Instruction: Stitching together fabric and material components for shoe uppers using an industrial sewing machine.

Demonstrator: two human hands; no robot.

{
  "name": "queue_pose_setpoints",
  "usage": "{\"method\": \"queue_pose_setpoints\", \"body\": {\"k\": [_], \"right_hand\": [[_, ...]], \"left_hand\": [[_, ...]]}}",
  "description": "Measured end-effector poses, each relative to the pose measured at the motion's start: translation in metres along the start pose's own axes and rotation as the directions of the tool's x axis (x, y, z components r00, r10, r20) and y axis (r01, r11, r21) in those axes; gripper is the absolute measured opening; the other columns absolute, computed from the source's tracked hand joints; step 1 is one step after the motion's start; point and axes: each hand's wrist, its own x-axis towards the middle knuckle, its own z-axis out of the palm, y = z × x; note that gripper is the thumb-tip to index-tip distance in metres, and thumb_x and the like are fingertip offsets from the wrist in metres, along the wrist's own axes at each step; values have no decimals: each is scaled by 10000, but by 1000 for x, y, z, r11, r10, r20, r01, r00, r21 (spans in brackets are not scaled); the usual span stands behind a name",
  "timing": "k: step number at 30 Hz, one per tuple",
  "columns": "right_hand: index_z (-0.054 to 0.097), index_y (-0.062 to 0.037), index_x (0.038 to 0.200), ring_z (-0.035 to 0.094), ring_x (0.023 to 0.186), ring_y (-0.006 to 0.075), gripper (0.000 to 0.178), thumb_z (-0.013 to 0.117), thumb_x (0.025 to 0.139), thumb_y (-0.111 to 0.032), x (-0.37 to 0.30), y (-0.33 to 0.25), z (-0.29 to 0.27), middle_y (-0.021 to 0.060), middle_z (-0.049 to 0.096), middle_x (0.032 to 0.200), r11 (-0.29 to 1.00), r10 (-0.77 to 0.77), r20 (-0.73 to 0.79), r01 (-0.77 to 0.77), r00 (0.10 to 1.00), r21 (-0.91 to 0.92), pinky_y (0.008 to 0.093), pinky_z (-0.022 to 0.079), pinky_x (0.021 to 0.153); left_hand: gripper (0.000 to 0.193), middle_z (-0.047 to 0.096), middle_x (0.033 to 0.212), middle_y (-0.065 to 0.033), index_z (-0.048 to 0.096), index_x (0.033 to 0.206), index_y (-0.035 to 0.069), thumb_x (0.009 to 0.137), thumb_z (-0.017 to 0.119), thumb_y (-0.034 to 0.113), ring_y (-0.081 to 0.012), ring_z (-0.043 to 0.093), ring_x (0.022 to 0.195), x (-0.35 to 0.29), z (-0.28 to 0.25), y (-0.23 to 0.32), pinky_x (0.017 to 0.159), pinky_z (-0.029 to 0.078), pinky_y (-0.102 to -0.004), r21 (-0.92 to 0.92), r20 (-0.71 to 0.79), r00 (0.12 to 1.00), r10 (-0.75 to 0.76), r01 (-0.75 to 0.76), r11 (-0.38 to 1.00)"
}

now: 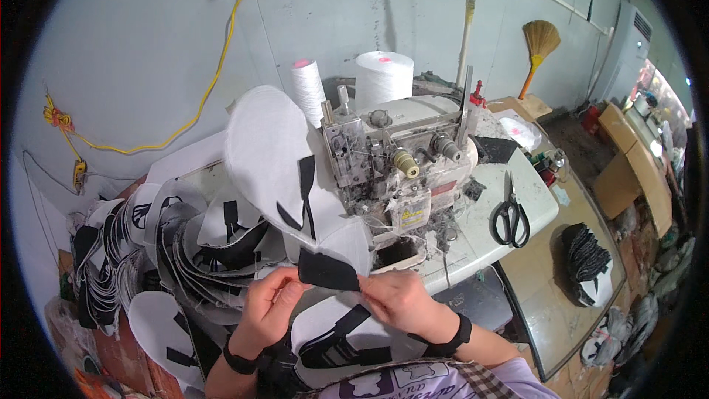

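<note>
Between my two hands is a small black fabric piece [325,270] with a rounded end. My left hand [272,301] pinches its left edge with thumb and fingers, and my right hand [399,301] pinches its right end. Just beyond it stands the overlock sewing machine [406,155]. A large white oval fabric panel [266,151] with black strips leans against the machine's left side. Below my hands, a white panel with black patches [336,336] lies in front of my body. Whether the black piece is joined to the white fabric behind it, I cannot tell.
Stacked white and grey panels [199,251] crowd the left side. Black-handled scissors [509,214] lie on the machine table [473,251]. White thread cones [384,77] stand behind the machine. At the right are a dark bundle of pieces [587,255] and a cardboard box [628,170].
</note>
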Motion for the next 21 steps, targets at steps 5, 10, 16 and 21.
{"method": "queue_pose_setpoints", "body": {"k": [5,10,16,21], "right_hand": [[623,-41,1124,618,598,300,412,617,719,30,1,-6,10,149,612,696,986,147,20,-148,989,73,358,494,540],[601,-42,1141,634,639,284,450,606,699,40,4,17,12,136,643,776,996,92,-153,-89,984,25,357,507,581],[564,-31,1180,579,571,246,560,608,624,20,1,33,14,76,562,672,994,-45,-124,32,991,-107,353,474,531],[549,-40,1214,566,558,238,607,609,612,14,8,32,14,68,554,662,987,-74,-126,55,989,-150,352,467,520]], "left_hand": [[367,501,1304,-236,417,1247,-37,1011,314,225,-276,532,1177,4,6,-2,950,455,-412,-616,66,998,-14,52,786],[533,525,1287,-129,433,1281,35,994,302,464,-235,525,1162,23,5,-10,915,469,-433,-822,169,960,-225,263,505],[314,569,912,11,592,1040,9,1001,442,282,-43,467,846,55,-12,-22,750,397,-201,-272,-249,966,-76,5,962],[224,586,910,11,588,1002,28,972,512,236,-64,528,820,76,-29,-31,729,431,-218,-433,-348,916,-198,30,901]]}}
